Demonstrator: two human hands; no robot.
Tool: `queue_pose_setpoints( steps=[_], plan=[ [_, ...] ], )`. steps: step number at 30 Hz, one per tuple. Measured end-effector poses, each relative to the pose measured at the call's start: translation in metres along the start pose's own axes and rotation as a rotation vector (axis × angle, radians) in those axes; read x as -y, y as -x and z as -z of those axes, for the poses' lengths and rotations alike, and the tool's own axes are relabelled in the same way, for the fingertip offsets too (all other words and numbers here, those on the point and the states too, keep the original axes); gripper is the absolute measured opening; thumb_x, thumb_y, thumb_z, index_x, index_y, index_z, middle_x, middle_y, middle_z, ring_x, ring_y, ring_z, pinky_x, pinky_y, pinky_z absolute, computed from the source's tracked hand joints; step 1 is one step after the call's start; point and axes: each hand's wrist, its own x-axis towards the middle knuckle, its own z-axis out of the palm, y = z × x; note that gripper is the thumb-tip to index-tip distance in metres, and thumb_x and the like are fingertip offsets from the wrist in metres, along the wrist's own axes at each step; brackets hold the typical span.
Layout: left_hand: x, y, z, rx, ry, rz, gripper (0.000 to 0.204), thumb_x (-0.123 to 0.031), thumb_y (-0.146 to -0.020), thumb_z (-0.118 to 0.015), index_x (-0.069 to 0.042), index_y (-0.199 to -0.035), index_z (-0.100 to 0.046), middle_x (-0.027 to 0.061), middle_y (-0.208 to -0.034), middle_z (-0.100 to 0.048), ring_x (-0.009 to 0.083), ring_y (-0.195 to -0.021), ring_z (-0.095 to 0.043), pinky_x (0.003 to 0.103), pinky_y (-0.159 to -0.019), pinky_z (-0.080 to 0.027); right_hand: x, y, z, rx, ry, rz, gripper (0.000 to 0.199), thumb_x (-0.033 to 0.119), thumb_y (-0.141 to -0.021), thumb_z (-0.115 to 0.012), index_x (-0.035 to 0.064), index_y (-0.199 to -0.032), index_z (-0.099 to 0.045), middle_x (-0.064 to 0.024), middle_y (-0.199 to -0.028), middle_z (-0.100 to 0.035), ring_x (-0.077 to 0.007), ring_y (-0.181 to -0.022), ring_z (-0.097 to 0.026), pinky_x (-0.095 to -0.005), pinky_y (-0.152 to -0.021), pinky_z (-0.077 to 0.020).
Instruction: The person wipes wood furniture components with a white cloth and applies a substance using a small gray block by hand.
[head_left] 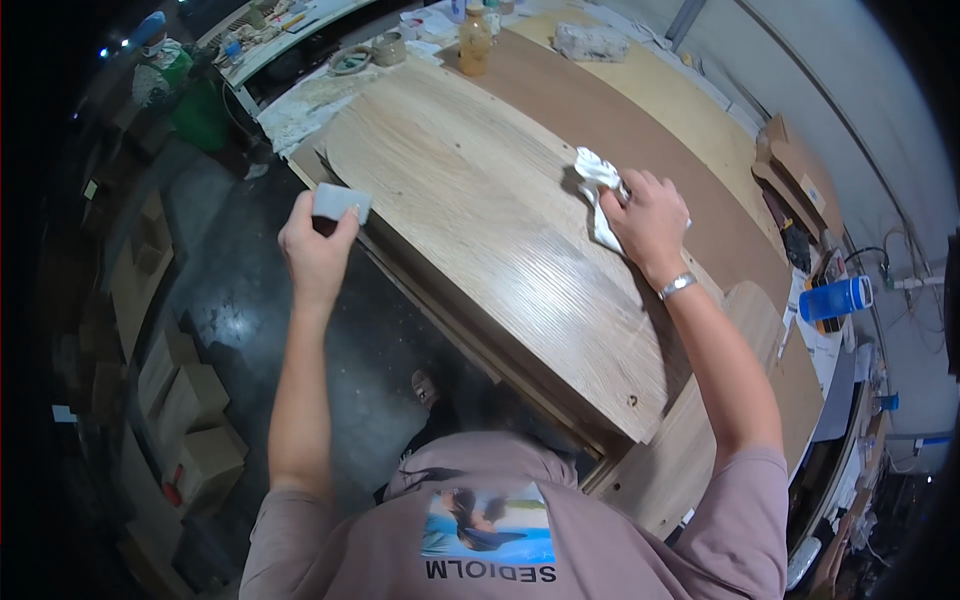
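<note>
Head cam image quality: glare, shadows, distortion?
Head view: glossy sheen on the light wood-grain board, bright spot on the dark grey floor; head view: shadow beside the crumpled white cloth in the right hand; head view: fisheye bows the edges of the flat brown sheet, corners fall dark; head view: brown cardboard boxes at left are dim, fine detail lost.

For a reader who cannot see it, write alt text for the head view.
A person's right hand holds a crumpled white cloth at the right edge of a wood-grain panel, while the left hand pinches a flat gray rectangular piece near its left edge. Beyond the panel stands a yellowish bottle.
</note>
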Motion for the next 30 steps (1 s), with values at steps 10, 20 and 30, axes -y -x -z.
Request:
queue_pose_setpoints(
  steps=[10,20,30],
  plan=[
    [0.064,-0.08,0.012,0.022,-0.056,-0.041,0.026,-0.01,-0.081,-0.074,0.003,-0.1,-0.064,0.016,-0.085,-0.071,0.0214,-0.075,-0.068,0.035,-0.07,-0.053,0.0,-0.001,0.002,0.015,0.031,-0.037,0.022,0.03,-0.077,-0.073,0.0099,-0.088,-0.071,-0.0063,-0.082,-0.066,-0.03,-0.077,-0.06,-0.0429,-0.071,-0.0496],
    [0.044,-0.054,-0.002,0.064,0.084,-0.024,0.022,-0.006,-0.08,-0.072,0.003,-0.098,-0.063,0.0118,-0.083,-0.07,0.0162,-0.074,-0.066,0.034,-0.068,-0.053,-0.005,0.003,0.002,0.0,0.057,-0.048,0.022,0.028,-0.076,-0.073,0.0096,-0.087,-0.071,-0.0071,-0.08,-0.065,-0.0303,-0.075,-0.06,-0.0424,-0.069,-0.0492],
    [-0.017,0.032,-0.013,0.141,0.085,-0.046,0.024,-0.003,-0.078,-0.076,0.002,-0.096,-0.062,0.0159,-0.085,-0.068,0.0245,-0.075,-0.068,0.034,-0.069,-0.054,0.001,0.002,0.001,-0.048,0.004,-0.006,0.023,0.031,-0.078,-0.068,0.0092,-0.084,-0.072,-0.0082,-0.079,-0.068,-0.0304,-0.073,-0.061,-0.0429,-0.068,-0.0486]
  ],
)
